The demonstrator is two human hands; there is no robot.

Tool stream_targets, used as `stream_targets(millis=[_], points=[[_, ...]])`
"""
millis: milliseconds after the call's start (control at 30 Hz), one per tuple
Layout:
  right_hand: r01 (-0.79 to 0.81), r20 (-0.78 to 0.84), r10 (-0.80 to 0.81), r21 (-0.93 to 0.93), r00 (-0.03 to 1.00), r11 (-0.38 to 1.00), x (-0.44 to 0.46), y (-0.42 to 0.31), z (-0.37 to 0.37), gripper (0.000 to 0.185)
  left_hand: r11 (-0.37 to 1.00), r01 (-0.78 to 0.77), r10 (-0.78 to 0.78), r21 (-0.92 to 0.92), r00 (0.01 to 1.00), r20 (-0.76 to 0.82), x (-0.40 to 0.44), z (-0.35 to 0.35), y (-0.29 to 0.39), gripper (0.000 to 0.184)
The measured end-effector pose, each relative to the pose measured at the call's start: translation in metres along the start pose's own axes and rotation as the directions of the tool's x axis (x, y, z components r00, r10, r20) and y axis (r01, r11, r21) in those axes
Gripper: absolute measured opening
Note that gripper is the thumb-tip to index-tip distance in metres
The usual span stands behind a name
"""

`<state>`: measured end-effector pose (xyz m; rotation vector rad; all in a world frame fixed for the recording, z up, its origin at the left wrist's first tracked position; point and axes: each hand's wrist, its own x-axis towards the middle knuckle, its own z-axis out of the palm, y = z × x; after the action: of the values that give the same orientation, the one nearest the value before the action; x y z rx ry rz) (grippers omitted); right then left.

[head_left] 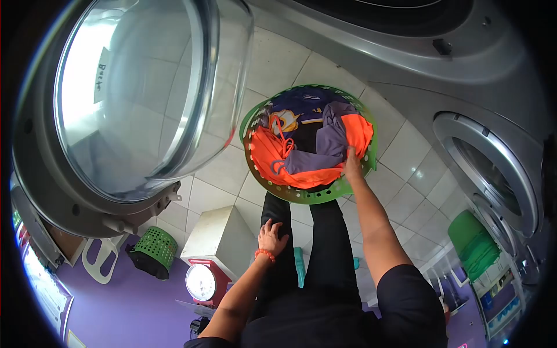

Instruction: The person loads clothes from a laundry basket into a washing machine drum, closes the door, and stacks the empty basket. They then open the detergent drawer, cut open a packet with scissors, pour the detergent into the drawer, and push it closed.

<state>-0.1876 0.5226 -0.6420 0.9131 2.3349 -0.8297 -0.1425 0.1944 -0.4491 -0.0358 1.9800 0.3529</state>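
Note:
A green perforated laundry basket [371, 165], full of clothes, is in front of my legs over the tiled floor. Inside lie a bright orange garment [264, 152] with a drawstring, its grey-purple lining [316, 161] turned outward, and a dark navy garment [304, 100] with yellow and white print. My right hand [352, 166] reaches over the basket's near right rim, its fingers closed on the orange and grey cloth and partly hidden in the folds. My left hand [271, 238], wearing an orange bead bracelet [265, 253], rests on my left leg with fingers apart.
A large open washer door [139, 104] with clear glass fills the upper left. Grey machines stand at the top and right, one with a round door [484, 168]. Below left are a red dial scale [203, 282], a white box-like stand [212, 235] and another green basket [155, 250].

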Motion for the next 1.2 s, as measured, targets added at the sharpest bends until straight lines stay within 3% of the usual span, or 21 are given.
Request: stream_targets(millis=[100,167,233,367,400,433,500,533,567,600,633,667,700,733,833,933,1000,1033,1100,1133,1200], points=[[-0.229,0.118,0.221,0.061,0.968,0.971,-0.025,0.010,-0.002,0.051,0.956,-0.104,0.082,-0.276,0.993,-0.089,0.026,0.006,-0.007,0.058],[-0.443,0.591,0.267,0.173,0.761,0.880,-0.067,-0.002,-0.022,0.026,0.915,-0.274,0.208,-0.295,0.949,-0.235,0.036,-0.018,0.019,0.070],[-0.403,0.893,-0.048,0.250,0.448,0.881,-0.126,-0.038,-0.062,0.022,0.903,-0.322,0.244,-0.283,0.929,-0.280,0.050,-0.039,0.039,0.076],[-0.800,0.903,-0.419,0.179,-0.098,0.572,-0.225,-0.128,-0.154,0.025,0.886,-0.375,0.447,0.272,0.847,-0.287,0.088,-0.042,0.030,0.085],[-0.782,0.854,-0.495,0.194,-0.162,0.592,-0.245,-0.128,-0.158,0.026,0.898,-0.390,0.428,0.205,0.883,-0.193,0.084,-0.049,0.039,0.072],[-0.823,0.776,-0.615,0.252,-0.142,0.508,-0.253,-0.143,-0.175,0.021,0.899,-0.388,0.426,0.203,0.884,-0.194,0.086,-0.049,0.038,0.072],[-0.625,0.820,-0.519,0.541,0.241,0.563,-0.252,-0.149,-0.198,0.023,0.761,-0.619,0.522,0.194,0.762,0.384,0.088,-0.046,0.031,0.058],[-0.611,0.859,-0.421,0.506,0.292,0.609,-0.235,-0.162,-0.213,0.023,0.906,-0.345,0.400,-0.244,0.887,0.230,0.072,-0.034,0.025,0.045],[-0.539,0.816,-0.390,0.576,0.427,0.614,-0.226,-0.156,-0.209,0.025,0.913,0.035,0.149,-0.406,0.900,0.411,0.045,-0.063,0.053,0.042],[-0.303,0.874,-0.318,0.436,0.368,0.847,-0.204,-0.139,-0.194,0.035,0.441,0.197,0.419,-0.876,0.818,0.395,0.031,-0.050,0.039,0.041],[0.134,0.717,-0.264,0.234,0.645,0.963,-0.206,-0.125,-0.180,0.051,0.357,-0.326,0.626,-0.876,0.779,-0.035,0.004,-0.040,0.027,0.042],[0.312,0.669,-0.327,0.148,0.668,0.939,-0.203,-0.125,-0.175,0.058,0.674,-0.150,0.565,-0.723,0.735,0.374,-0.011,-0.068,0.037,0.041],[0.467,0.625,-0.391,0.046,0.676,0.883,-0.204,-0.125,-0.169,0.064,0.742,-0.250,0.566,-0.622,0.732,0.381,-0.020,-0.035,0.013,0.038],[0.594,0.612,-0.535,0.129,0.582,0.794,-0.206,-0.116,-0.151,0.066,0.603,0.303,0.325,-0.738,0.751,0.574,-0.060,-0.090,0.077,0.042],[-0.095,0.623,-0.563,0.712,0.543,0.696,-0.229,-0.121,-0.109,0.063,0.171,0.570,0.432,-0.804,0.690,0.581,-0.102,-0.096,0.080,0.026],[0.407,0.465,-0.877,0.783,0.117,0.470,-0.229,-0.118,-0.102,0.052,0.114,0.461,0.240,-0.880,0.846,0.475,-0.102,-0.112,0.069,0.032],[-0.004,0.852,-0.450,0.468,0.268,0.884,-0.186,-0.164,-0.134,0.047,0.045,0.104,0.028,-0.994,0.994,0.105,-0.090,-0.120,0.068,0.031],[-0.221,0.775,-0.423,0.567,0.470,0.794,-0.163,-0.180,-0.142,0.042,-0.022,-0.107,-0.080,-0.994,0.991,-0.105,-0.082,-0.127,0.074,0.031],[0.195,0.557,-0.283,0.214,0.780,0.957,-0.053,-0.148,-0.142,0.045,0.224,-0.171,-0.130,-0.959,0.970,-0.204,-0.073,-0.132,0.054,0.033],[0.111,0.427,-0.403,0.563,0.809,0.819,-0.021,-0.195,-0.205,0.039,0.275,-0.147,-0.134,-0.950,0.973,-0.189,-0.068,-0.124,0.040,0.034],[-0.057,0.125,-0.604,0.990,0.787,0.131,0.043,-0.292,-0.331,0.031,0.205,-0.056,-0.144,-0.977,0.986,-0.087,-0.061,-0.110,0.023,0.033]])
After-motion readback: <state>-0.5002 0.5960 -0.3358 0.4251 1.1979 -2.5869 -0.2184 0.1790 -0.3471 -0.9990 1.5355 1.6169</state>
